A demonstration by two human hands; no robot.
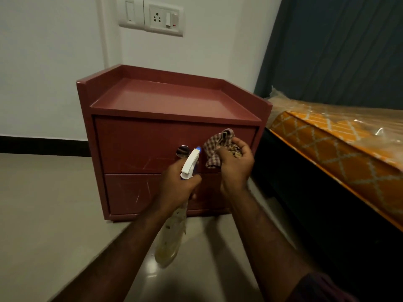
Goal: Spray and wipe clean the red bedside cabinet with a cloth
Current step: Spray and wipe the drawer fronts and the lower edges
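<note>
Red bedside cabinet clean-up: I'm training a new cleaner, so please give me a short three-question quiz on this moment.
1. Fill in: the round metal knob sits on the red cabinet's ____ drawer.
2. True or false: the left hand grips the spray bottle.
3. The checked cloth is: A) spread on the cabinet top; B) bunched in the right hand; C) hung on the knob.

Key: 1 upper; 2 true; 3 B.
</note>
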